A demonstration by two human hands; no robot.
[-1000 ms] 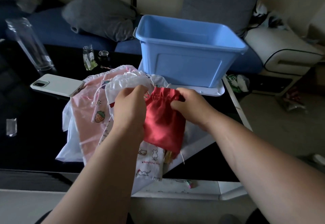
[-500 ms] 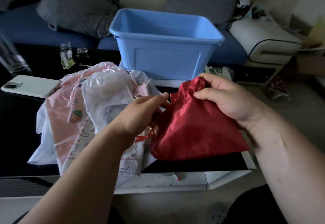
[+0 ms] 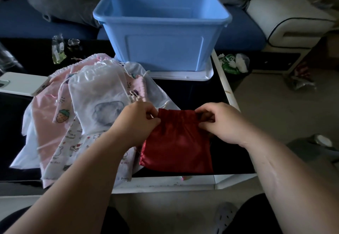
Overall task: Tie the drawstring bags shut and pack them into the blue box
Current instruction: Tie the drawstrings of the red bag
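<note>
Black table (image 3: 192,94) carries the blue box (image 3: 163,50), open-topped, at the far edge on a white lid (image 3: 183,76). Pile of pale drawstring bags (image 3: 82,105) lies left of centre. Red bag (image 3: 176,145) lies flat at the near edge, touching the pile. Left hand (image 3: 136,121) and right hand (image 3: 220,121) each pinch one end of its gathered mouth.

left hand (image 3: 137,121): pinching red bag (image 3: 176,145) top | right hand (image 3: 220,121): pinching same | forearms angled inward

Your black table (image 3: 192,94) carries a white lid (image 3: 183,76) under the blue box (image 3: 161,50) at 1 o'clock, a phone (image 3: 22,84) at 10, a pile of bags (image 3: 60,123) at 9 and a red bag (image 3: 176,145) at 5.
</note>
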